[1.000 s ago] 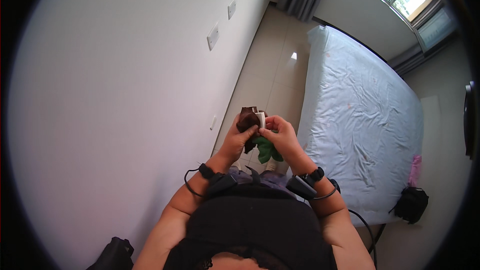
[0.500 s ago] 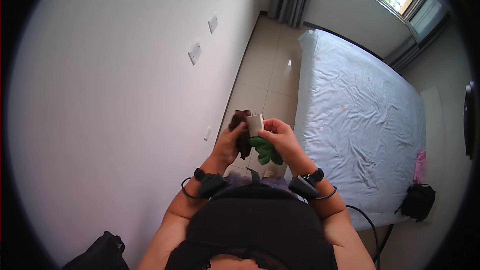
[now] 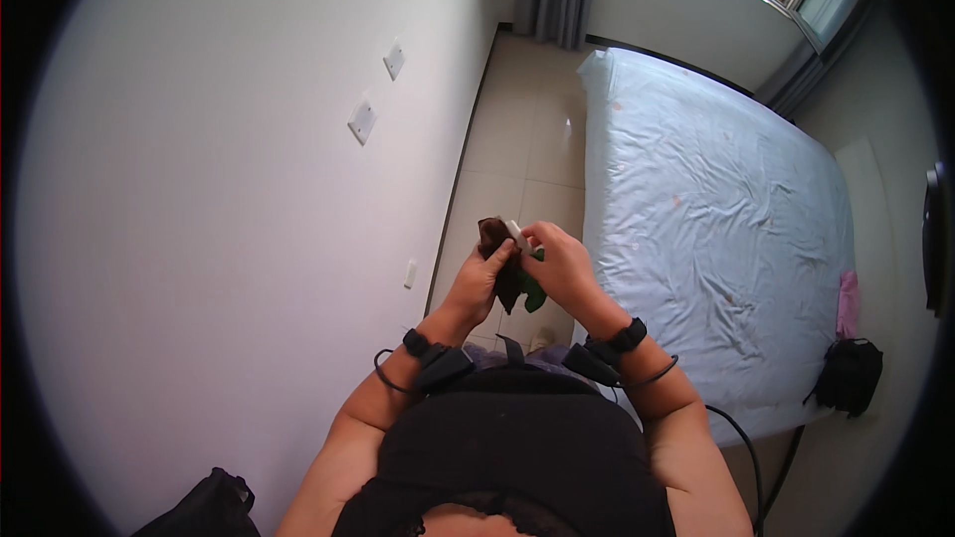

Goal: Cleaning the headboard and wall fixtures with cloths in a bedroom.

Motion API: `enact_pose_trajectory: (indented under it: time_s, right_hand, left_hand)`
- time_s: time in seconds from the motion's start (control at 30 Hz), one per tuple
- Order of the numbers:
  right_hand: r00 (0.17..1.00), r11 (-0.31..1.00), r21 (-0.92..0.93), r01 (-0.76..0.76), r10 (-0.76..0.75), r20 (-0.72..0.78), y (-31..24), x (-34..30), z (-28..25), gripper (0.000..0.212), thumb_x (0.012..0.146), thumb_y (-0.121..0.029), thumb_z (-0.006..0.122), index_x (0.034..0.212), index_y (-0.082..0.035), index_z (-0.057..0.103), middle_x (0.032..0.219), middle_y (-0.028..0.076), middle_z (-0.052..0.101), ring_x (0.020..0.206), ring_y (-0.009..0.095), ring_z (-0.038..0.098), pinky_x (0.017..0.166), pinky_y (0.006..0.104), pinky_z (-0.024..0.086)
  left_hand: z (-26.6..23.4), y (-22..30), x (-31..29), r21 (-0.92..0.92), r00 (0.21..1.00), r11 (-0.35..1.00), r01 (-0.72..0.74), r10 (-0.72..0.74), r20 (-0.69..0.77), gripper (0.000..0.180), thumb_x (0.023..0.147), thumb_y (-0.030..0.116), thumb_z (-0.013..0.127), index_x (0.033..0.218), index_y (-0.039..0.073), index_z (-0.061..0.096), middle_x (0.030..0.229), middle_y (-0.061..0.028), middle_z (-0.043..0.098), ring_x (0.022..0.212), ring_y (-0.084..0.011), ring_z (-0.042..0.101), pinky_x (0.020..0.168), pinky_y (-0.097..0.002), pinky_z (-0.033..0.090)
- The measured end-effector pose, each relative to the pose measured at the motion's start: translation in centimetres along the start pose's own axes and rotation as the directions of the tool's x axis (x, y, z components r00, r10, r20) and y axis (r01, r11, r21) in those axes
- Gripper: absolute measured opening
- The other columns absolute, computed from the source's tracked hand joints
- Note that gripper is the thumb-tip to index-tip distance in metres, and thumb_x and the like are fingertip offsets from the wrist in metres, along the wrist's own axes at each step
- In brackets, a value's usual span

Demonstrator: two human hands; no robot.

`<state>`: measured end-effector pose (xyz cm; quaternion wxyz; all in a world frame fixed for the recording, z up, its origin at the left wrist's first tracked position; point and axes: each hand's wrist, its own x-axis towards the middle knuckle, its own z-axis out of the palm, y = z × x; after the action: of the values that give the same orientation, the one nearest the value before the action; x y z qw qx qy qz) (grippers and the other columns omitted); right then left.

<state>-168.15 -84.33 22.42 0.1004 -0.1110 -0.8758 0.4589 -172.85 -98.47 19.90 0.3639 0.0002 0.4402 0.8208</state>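
My left hand (image 3: 475,287) is closed on a crumpled dark brown cloth (image 3: 491,233), its thumb pressed on top. The cloth hangs down past the fingers to a ragged point. Against the brown cloth stands a small, flat white rectangular piece (image 3: 517,236), seen nearly edge-on. The fingers of my right hand (image 3: 564,267) are closed at its right side. A green cloth (image 3: 534,293) hangs between the two hands, beneath the white piece. Which fingers grip the green cloth is hidden.
To the right is a bed (image 3: 716,219) under a wrinkled pale blue cover. A black bag (image 3: 846,378) and a pink cloth (image 3: 848,303) lie at its right side. Switch plates (image 3: 363,123) sit on the left wall. Another black bag (image 3: 204,507) is at lower left.
The white piece has turned from face-on to nearly edge-on and sits against the brown cloth. My hands have drawn closer together, and less of the green cloth shows.
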Motion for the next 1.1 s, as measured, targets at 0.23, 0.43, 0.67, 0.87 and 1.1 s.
enact_pose_trajectory:
  time_s: [0.23, 0.43, 0.67, 0.87, 1.1]
  right_hand:
    - [0.991, 0.990, 0.129, 0.056, -0.071, 0.114, 1.6, 1.5, -1.6, 0.028, 0.075, -0.011, 0.066, 0.102, -0.005, 0.059, 0.081, 0.008, 0.061, 0.074, 0.020, 0.060, 0.066, 0.0293, 0.049]
    - [0.955, 0.825, 0.508, -0.246, 0.116, 0.274, 3.8, 2.0, -1.5, 0.028, 0.080, -0.012, 0.064, 0.106, -0.005, 0.058, 0.078, 0.006, 0.060, 0.069, 0.010, 0.056, 0.060, 0.0237, 0.047]
    - [0.977, 0.941, 0.273, -0.202, 0.172, 0.128, 4.5, 1.4, -1.4, 0.043, 0.074, -0.016, 0.068, 0.114, -0.009, 0.053, 0.080, 0.010, 0.060, 0.074, 0.021, 0.060, 0.067, 0.0311, 0.048]
    - [0.996, 0.982, 0.165, -0.087, 0.089, -0.007, 4.9, 1.0, -1.2, 0.044, 0.072, -0.016, 0.067, 0.114, -0.011, 0.053, 0.089, 0.012, 0.060, 0.079, 0.028, 0.059, 0.072, 0.0350, 0.048]
    - [0.999, 0.999, -0.020, -0.034, 0.033, -0.021, 5.1, 1.3, -1.9, 0.044, 0.071, -0.016, 0.066, 0.112, -0.013, 0.053, 0.095, 0.012, 0.058, 0.085, 0.032, 0.057, 0.074, 0.0375, 0.047]
  left_hand:
    - [1.1, 0.4, 2.5, 0.037, 0.999, 0.999, -0.030, 0.031, -0.040, 0.022, 0.086, 0.017, 0.058, 0.104, 0.005, 0.053, 0.090, -0.0043, 0.060, 0.085, -0.0131, 0.058, 0.077, -0.0255, 0.046]
    - [0.2, -1.2, 3.6, -0.025, 1.000, 1.000, 0.009, -0.009, -0.009, 0.030, 0.090, 0.024, 0.053, 0.112, 0.003, 0.051, 0.099, -0.0048, 0.059, 0.090, -0.0134, 0.057, 0.081, -0.0258, 0.045]
    - [1.7, -2.2, 4.1, -0.027, 0.996, 0.997, 0.071, -0.072, -0.045, 0.030, 0.091, 0.022, 0.052, 0.114, 0.003, 0.049, 0.103, -0.0060, 0.058, 0.093, -0.0148, 0.056, 0.082, -0.0268, 0.045]
    - [1.2, -4.0, 5.5, 0.031, 0.998, 1.000, -0.005, 0.006, -0.065, 0.028, 0.091, 0.023, 0.053, 0.111, 0.003, 0.051, 0.101, -0.0060, 0.059, 0.091, -0.0153, 0.057, 0.080, -0.0274, 0.046]
    - [1.7, -4.2, 6.4, -0.152, 0.984, 0.986, 0.070, -0.094, -0.153, 0.033, 0.090, 0.030, 0.054, 0.112, 0.007, 0.052, 0.104, -0.0046, 0.058, 0.094, -0.0171, 0.057, 0.083, -0.0293, 0.045]
